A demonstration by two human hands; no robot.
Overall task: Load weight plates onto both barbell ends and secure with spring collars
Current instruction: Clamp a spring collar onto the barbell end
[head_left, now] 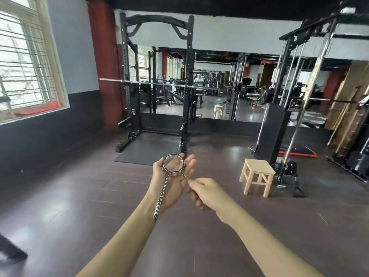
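A chrome spring collar (173, 165) lies in the palm of my left hand (175, 182), its coil near my fingers and one long handle running down past my wrist. My right hand (207, 193) pinches the collar's other handle at its tip. Both hands are held out in front of me, well short of the rack. The barbell (159, 84) rests across the black squat rack (185, 96) ahead, with its bare left sleeve sticking out toward the red pillar. I see no weight plates on the bar's visible left end.
A small wooden stool (257, 175) stands to the right on the dark floor. A cable machine (279, 124) with a black weight stack rises behind it. A wall mirror (219, 80) is behind the rack, a window (26, 62) at left.
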